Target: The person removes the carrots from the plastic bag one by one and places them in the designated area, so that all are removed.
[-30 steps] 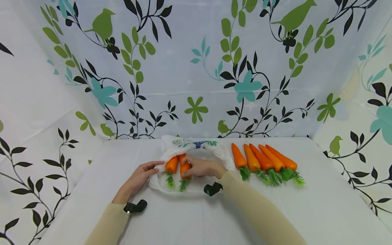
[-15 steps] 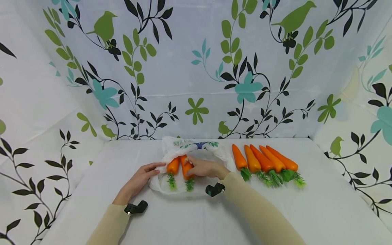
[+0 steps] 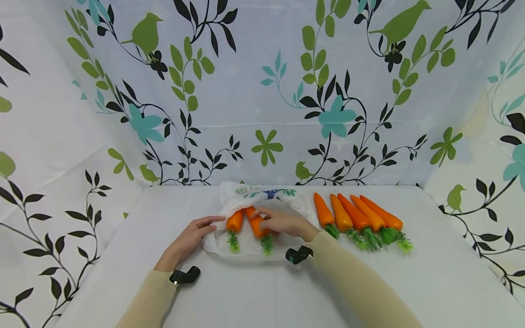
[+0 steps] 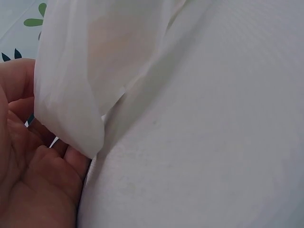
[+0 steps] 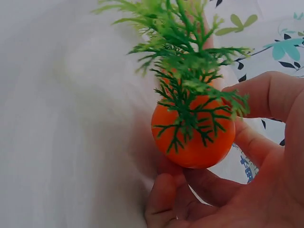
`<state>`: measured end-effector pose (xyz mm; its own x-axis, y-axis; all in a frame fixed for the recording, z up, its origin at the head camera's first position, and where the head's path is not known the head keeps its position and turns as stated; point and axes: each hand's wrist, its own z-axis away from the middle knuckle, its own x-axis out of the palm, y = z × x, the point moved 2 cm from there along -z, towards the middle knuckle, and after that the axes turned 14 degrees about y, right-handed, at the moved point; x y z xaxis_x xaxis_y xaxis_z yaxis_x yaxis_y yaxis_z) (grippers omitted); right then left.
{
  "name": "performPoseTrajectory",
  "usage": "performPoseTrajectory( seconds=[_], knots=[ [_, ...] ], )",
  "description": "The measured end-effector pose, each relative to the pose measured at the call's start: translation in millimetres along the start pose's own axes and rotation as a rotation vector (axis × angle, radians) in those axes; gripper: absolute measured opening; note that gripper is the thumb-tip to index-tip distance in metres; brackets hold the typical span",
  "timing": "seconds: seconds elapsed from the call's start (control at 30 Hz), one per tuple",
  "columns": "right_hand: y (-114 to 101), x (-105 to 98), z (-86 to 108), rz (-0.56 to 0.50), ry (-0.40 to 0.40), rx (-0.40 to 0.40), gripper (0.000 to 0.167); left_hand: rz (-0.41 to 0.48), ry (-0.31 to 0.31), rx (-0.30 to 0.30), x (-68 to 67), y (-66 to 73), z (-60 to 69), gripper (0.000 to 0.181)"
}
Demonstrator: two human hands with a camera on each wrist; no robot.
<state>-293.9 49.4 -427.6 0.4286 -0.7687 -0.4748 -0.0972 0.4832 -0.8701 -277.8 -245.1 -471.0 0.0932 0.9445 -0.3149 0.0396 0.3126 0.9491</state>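
Observation:
A white plastic bag [image 3: 231, 191] lies with its mouth toward me at the middle of the table. My left hand [image 3: 193, 234] grips the left edge of its mouth; in the left wrist view the thin plastic [image 4: 71, 90] hides some of the fingers. Inside the mouth my right hand [image 3: 289, 224] holds a carrot [image 3: 256, 223], tip inward and leafy end toward me. The right wrist view shows fingers around the thick end of this carrot [image 5: 199, 147]. To its left another carrot [image 3: 235, 222] lies in the bag, apart from it.
Several carrots with green tops [image 3: 357, 216] lie in a row to the right of the bag. White cloth covers the table [image 3: 246, 291]. A patterned curtain [image 3: 262, 105] rises behind the table, and similar cloth hangs on both sides.
The held carrot's leafy end has swung right, away from the other carrot, as my right hand moved right. The left hand keeps its place on the bag. The whole head view has shifted slightly.

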Motion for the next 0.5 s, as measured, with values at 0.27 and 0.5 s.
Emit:
performPoseTrajectory(
  seconds=[0.27, 0.5],
  knots=[
    [0.4, -7.6, 4.6, -0.006, 0.047, -0.011, 0.041, 0.014, -0.009, -0.007, 0.2, -0.8, -0.1, 0.037],
    [-1.9, -15.0, 12.7, -0.016, 0.071, -0.025, 0.042, 0.033, -0.010, 0.002, 0.2, -1.1, 0.2, 0.037]
  ],
)
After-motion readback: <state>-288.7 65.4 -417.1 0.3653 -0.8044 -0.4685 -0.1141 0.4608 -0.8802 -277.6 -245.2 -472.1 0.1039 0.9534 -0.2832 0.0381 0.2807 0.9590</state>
